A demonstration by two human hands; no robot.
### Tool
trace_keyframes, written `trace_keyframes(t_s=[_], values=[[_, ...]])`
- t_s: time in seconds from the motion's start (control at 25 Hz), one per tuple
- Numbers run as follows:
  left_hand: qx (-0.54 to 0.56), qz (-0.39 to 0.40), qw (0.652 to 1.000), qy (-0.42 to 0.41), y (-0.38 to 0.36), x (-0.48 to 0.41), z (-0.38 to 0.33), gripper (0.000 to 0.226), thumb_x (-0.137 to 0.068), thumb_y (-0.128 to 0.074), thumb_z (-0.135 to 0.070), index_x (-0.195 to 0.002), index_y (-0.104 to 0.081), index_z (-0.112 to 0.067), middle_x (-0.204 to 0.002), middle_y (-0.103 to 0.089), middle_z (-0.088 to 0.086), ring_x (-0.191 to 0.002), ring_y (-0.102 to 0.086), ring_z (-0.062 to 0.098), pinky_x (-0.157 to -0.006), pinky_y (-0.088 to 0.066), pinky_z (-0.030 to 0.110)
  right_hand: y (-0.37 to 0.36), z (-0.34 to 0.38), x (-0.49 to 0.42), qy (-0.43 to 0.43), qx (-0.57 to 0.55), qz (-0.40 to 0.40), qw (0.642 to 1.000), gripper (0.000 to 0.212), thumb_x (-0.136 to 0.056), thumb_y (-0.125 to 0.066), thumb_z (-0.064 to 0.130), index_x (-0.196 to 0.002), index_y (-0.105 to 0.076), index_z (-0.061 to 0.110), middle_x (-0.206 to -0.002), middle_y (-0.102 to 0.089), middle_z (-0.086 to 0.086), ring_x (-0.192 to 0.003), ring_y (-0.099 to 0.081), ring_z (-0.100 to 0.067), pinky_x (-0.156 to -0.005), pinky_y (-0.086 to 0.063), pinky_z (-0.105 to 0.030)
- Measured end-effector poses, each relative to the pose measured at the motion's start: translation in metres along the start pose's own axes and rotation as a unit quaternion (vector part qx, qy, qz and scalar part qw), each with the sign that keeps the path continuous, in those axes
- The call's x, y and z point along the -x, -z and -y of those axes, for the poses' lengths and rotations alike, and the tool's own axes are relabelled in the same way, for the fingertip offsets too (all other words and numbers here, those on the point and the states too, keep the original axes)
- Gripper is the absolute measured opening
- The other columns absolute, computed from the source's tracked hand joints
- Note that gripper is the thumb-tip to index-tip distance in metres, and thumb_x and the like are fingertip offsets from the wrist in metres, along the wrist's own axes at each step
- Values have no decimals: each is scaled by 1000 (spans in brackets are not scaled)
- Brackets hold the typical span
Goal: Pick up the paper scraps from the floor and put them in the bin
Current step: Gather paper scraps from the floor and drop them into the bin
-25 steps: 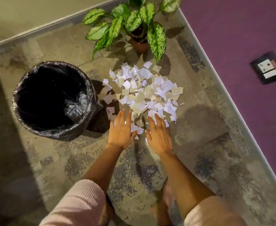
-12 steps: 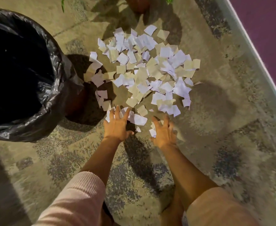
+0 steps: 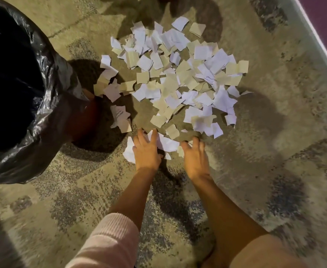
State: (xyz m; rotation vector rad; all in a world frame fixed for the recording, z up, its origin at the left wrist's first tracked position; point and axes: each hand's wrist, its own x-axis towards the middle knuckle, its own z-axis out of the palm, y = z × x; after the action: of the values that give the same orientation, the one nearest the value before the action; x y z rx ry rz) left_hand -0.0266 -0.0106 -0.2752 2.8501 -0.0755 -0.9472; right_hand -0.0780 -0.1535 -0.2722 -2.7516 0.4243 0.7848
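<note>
Mottled carpet floor (image 3: pixel 274 151) with both hands at the near edge of a scrap pile.
White and beige paper scraps (image 3: pixel 178 78) lie heaped mid-floor, right of the black-lined bin (image 3: pixel 48 105). Left hand (image 3: pixel 146 151) presses flat, fingers spread, on a few white scraps; right hand (image 3: pixel 194 157) rests beside it, fingers loosely spread over the pile's near edge, gripping nothing visible.

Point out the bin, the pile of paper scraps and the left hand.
bin (image 3: pixel 48 105): head view, on the black liner folded over its right rim.
pile of paper scraps (image 3: pixel 170 84): head view, on a scrap near the pile's middle.
left hand (image 3: pixel 146 151): head view, on the back of the hand.
</note>
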Motion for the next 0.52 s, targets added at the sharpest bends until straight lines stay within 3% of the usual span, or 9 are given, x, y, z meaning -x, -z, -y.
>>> trace_keyframes(t_s=[0.16, 0.32, 0.44, 0.52], values=[[72, -24, 996, -54, 9, -10, -12, 70, -74, -61, 6, -137, -43, -21, -143, -27, 13, -126, -39, 35, -82, -52, 43, 22, 15, -30, 33, -34, -43, 998, 48, -88, -59, 1, -132, -52, 20, -141, -39, -10, -134, -35, -32, -92, -52, -45], [89, -36, 991, -94, 29, -41, -14, 68, -77, -60, 7, -133, -43, -29, -133, -33, 9, -108, -53, 35, -69, -51, 38, 39, 18, -67, 54, -64, -81, 993, 56, -80, -60, -10, -130, -54, 14, -138, -41, -15, -130, -37, -33, -82, -55, -45], [75, -25, 990, -119, 45, -54, -22, 77, -78, -57, 10, -143, -35, -28, -137, -31, 14, -107, -56, 39, -69, -49, 39, 46, 18, -88, 51, -75, -116, 989, 57, -76, -64, -13, -129, -56, 8, -139, -43, -23, -127, -42, -42, -80, -56, -51], [49, -29, 991, -120, 48, -60, -31, 95, -78, -57, 14, -153, -15, -27, -144, -24, 19, -114, -52, 41, -69, -49, 38, 49, 18, -98, 54, -49, -95, 993, 68, -81, -61, -10, -142, -45, 13, -153, -29, -21, -138, -31, -42, -92, -53, -49]])
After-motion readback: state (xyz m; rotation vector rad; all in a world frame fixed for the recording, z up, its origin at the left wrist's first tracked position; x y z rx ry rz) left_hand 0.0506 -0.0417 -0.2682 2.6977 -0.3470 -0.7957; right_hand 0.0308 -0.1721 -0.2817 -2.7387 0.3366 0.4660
